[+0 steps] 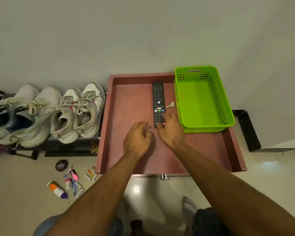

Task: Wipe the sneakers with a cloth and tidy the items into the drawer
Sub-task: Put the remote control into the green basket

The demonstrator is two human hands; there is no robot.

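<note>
An open reddish-brown drawer [126,106] is pulled out below me. In it lie a black remote control [158,99], a small key [170,105] and an empty green plastic basket [203,99] at the right. My right hand [170,132] touches the near end of the remote with its fingertips. My left hand [138,138] hovers just left of it, fingers loosely curled, holding nothing. Two pairs of pale sneakers [46,113] stand on a low dark rack [58,147] to the left. No cloth is in view.
On the tiled floor left of the drawer lie a round black polish tin [61,165], a small orange-and-white bottle [57,189], a pink item [74,174] and several pens and small tubes [75,186]. A wall rises behind. A black frame [249,132] sits at the right.
</note>
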